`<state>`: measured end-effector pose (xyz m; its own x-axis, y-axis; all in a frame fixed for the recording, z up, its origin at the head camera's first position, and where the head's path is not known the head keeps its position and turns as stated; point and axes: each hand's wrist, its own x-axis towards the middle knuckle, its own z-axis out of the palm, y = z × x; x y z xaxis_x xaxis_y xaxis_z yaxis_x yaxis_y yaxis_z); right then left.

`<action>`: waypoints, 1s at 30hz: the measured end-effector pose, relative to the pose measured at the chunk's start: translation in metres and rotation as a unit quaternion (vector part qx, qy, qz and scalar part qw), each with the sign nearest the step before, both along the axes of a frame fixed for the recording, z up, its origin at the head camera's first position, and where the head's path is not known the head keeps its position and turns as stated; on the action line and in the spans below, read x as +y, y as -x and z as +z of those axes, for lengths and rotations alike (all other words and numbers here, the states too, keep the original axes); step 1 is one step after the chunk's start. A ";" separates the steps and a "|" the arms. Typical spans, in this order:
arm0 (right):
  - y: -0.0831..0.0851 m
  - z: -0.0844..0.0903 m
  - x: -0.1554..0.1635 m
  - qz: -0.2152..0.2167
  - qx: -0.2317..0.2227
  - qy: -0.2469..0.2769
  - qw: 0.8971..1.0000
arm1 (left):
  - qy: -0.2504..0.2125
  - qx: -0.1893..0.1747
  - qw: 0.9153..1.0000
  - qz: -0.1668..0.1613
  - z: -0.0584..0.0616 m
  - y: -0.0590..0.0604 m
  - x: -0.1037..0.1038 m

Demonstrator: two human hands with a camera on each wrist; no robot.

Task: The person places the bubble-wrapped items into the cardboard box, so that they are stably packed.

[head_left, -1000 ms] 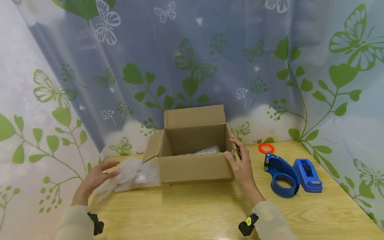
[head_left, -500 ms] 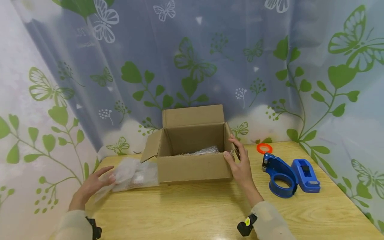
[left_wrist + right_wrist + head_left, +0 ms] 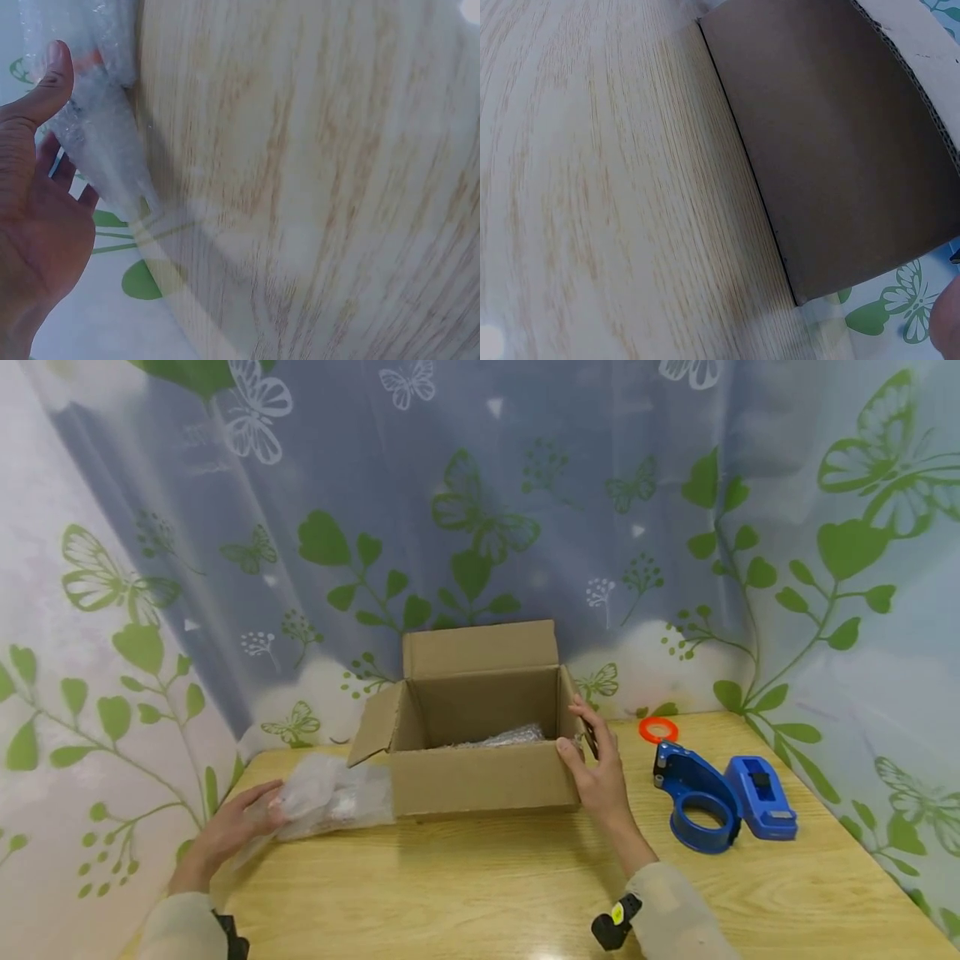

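Note:
An open cardboard box (image 3: 483,783) stands in the middle of the table, with a bubble-wrapped item (image 3: 513,737) lying inside. My right hand (image 3: 606,781) holds the box at its right front corner, thumb at the front edge and fingers along the right side. In the right wrist view only a fingertip (image 3: 949,322) shows beside the box wall (image 3: 840,150). Left of the box lies clear bubble wrap (image 3: 330,802), partly hidden behind it. My left hand (image 3: 232,828) is at the wrap's left end; in the left wrist view its thumb overlaps the wrap (image 3: 112,135), with loosely extended fingers behind.
A blue tape dispenser (image 3: 701,841) and a second blue dispenser (image 3: 780,818) stand on the right of the wooden table (image 3: 480,893). Behind them lies an orange ring (image 3: 658,730). A patterned curtain (image 3: 525,527) hangs close behind the box.
My left hand first drew slightly left and down, then came in against the left end of the bubble wrap. The right hand stays on the box. The head view has shifted slightly.

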<state>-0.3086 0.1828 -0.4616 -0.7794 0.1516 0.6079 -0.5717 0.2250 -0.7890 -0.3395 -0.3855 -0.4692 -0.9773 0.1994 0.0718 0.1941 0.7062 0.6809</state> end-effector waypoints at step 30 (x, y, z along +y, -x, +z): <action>-0.001 0.001 0.000 -0.001 -0.010 0.004 1.000 | 0.073 0.004 0.993 0.088 0.009 -0.010 -0.004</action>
